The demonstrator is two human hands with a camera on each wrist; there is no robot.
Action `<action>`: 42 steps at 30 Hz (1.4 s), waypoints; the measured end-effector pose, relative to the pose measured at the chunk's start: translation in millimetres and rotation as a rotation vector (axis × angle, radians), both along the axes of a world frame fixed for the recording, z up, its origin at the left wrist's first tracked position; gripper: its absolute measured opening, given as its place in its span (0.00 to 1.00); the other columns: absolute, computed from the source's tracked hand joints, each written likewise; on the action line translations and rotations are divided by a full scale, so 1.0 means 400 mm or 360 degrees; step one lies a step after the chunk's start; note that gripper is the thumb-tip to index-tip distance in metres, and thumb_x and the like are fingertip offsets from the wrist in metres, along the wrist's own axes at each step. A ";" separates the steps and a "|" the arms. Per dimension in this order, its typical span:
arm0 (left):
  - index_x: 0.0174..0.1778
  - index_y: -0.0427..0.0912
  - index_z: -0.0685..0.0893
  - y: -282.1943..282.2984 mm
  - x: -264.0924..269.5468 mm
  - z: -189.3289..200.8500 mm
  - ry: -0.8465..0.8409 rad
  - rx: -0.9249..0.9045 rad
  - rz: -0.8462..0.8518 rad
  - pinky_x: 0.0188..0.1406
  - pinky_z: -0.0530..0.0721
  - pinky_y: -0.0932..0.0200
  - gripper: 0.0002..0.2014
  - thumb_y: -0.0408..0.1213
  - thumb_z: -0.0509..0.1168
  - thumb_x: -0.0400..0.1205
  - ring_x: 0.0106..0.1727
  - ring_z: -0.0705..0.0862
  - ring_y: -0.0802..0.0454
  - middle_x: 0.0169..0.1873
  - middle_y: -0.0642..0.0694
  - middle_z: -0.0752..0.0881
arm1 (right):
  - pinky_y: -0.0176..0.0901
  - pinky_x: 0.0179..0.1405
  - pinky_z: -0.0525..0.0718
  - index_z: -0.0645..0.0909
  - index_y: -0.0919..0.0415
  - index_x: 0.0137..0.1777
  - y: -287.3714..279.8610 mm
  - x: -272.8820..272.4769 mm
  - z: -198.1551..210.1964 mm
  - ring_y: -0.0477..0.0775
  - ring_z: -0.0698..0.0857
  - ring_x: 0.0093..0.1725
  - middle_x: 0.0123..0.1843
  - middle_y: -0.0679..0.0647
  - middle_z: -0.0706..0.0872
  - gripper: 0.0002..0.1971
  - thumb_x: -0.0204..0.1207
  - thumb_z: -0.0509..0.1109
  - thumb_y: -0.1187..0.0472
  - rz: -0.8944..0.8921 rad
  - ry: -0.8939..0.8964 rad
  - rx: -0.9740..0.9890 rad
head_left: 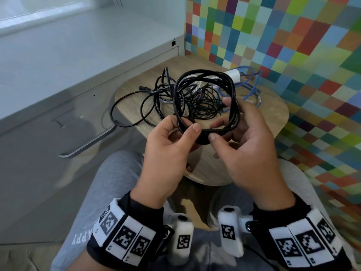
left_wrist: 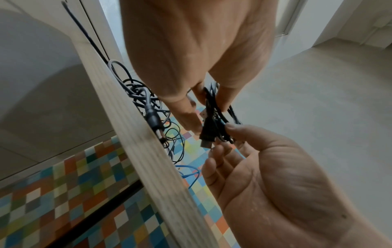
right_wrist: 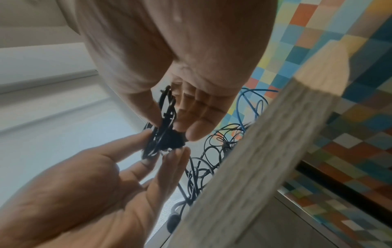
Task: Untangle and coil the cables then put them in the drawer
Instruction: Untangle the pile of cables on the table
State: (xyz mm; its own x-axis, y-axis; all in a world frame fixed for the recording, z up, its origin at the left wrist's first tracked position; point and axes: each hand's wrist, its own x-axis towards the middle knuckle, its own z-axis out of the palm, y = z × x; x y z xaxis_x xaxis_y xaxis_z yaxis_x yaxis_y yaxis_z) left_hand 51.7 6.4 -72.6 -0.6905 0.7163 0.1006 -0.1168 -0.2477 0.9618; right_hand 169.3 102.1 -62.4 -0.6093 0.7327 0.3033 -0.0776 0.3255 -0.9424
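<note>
Hands are holding a black cable coil [head_left: 205,98] up in the air, just above a small wooden table [head_left: 269,114]. The left hand [head_left: 168,145] is pinching the bottom of the coil between its thumb and fingers. The right hand [head_left: 248,145] is pinching the right side of the same coil with its thumb and fingers too. In the left wrist view, a black plug [left_wrist: 206,137] is hanging at the coil's end between the 2 hands. More cables are lying tangled on the table behind the coil: a pile of thin black cables [head_left: 156,98], a blue cable [head_left: 252,90] and a white charger [head_left: 233,75]. A grey drawer [head_left: 58,122] with a long handle is sitting to the left of the table.
</note>
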 end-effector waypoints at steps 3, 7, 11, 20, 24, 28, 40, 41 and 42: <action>0.47 0.46 0.88 0.000 -0.003 0.001 0.0021 -0.0031 0.0023 0.62 0.85 0.23 0.04 0.41 0.75 0.80 0.50 0.88 0.40 0.45 0.41 0.90 | 0.49 0.41 0.90 0.76 0.46 0.75 -0.002 -0.001 -0.003 0.54 0.90 0.48 0.53 0.51 0.89 0.28 0.80 0.75 0.72 0.0023 0.0023 -0.0044; 0.52 0.41 0.87 0.001 -0.005 -0.002 0.0021 -0.0024 0.0032 0.63 0.84 0.22 0.10 0.42 0.75 0.80 0.48 0.87 0.42 0.44 0.41 0.89 | 0.55 0.45 0.92 0.77 0.49 0.75 0.003 0.001 -0.009 0.55 0.91 0.51 0.54 0.53 0.90 0.26 0.81 0.74 0.72 0.0045 0.0054 -0.0112; 0.55 0.38 0.87 -0.004 -0.006 0.002 0.0000 -0.0043 0.0028 0.63 0.89 0.38 0.04 0.33 0.70 0.86 0.52 0.91 0.47 0.43 0.47 0.92 | 0.56 0.44 0.94 0.80 0.54 0.71 0.003 0.001 -0.009 0.56 0.92 0.47 0.51 0.55 0.91 0.24 0.79 0.76 0.74 -0.0016 0.0075 -0.0148; 0.55 0.40 0.88 -0.002 -0.006 0.000 0.0080 -0.0079 0.0093 0.49 0.90 0.54 0.05 0.29 0.68 0.87 0.47 0.92 0.53 0.39 0.52 0.92 | 0.52 0.54 0.92 0.83 0.48 0.54 0.006 0.005 -0.013 0.49 0.91 0.48 0.46 0.48 0.89 0.20 0.72 0.83 0.72 0.0034 -0.0016 -0.0053; 0.46 0.49 0.91 0.000 -0.011 -0.009 0.0150 -0.0105 0.0109 0.55 0.91 0.36 0.07 0.33 0.70 0.86 0.49 0.91 0.41 0.41 0.46 0.91 | 0.52 0.53 0.92 0.86 0.50 0.55 0.013 0.004 -0.021 0.50 0.91 0.48 0.45 0.47 0.90 0.15 0.76 0.81 0.69 0.0008 -0.0024 -0.0045; 0.49 0.41 0.88 -0.005 -0.015 -0.003 0.0025 -0.0021 0.0127 0.55 0.92 0.37 0.04 0.31 0.69 0.87 0.51 0.93 0.38 0.42 0.43 0.92 | 0.53 0.53 0.92 0.89 0.52 0.60 0.027 0.017 -0.024 0.55 0.92 0.53 0.51 0.52 0.93 0.11 0.81 0.76 0.65 0.0111 0.0001 -0.0093; 0.55 0.39 0.86 -0.005 -0.020 0.003 -0.0095 0.0020 0.0144 0.51 0.92 0.47 0.07 0.26 0.66 0.87 0.50 0.93 0.42 0.45 0.37 0.90 | 0.46 0.54 0.90 0.89 0.45 0.64 0.032 0.021 -0.027 0.56 0.89 0.54 0.56 0.63 0.90 0.19 0.81 0.73 0.69 0.0338 0.0094 -0.0322; 0.56 0.40 0.86 -0.004 -0.019 0.006 -0.0108 0.0024 0.0151 0.50 0.92 0.47 0.07 0.25 0.66 0.87 0.50 0.93 0.41 0.47 0.33 0.89 | 0.45 0.55 0.90 0.88 0.46 0.64 0.033 0.020 -0.026 0.55 0.89 0.56 0.57 0.61 0.91 0.18 0.82 0.72 0.70 0.0301 0.0076 -0.0281; 0.57 0.40 0.86 -0.004 -0.020 0.008 -0.0115 0.0028 0.0158 0.50 0.92 0.47 0.08 0.25 0.66 0.87 0.49 0.93 0.40 0.49 0.30 0.88 | 0.46 0.56 0.90 0.87 0.47 0.64 0.033 0.019 -0.027 0.53 0.89 0.56 0.57 0.58 0.92 0.18 0.83 0.72 0.70 0.0265 0.0062 -0.0264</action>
State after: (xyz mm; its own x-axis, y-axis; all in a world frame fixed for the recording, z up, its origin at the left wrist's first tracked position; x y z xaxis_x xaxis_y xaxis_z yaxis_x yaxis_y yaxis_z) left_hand 43.6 4.7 -69.5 -0.7637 0.6429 0.0596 -0.1601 -0.2780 0.9472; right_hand 176.9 115.3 -73.0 -0.7159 0.6650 0.2125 -0.1546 0.1459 -0.9772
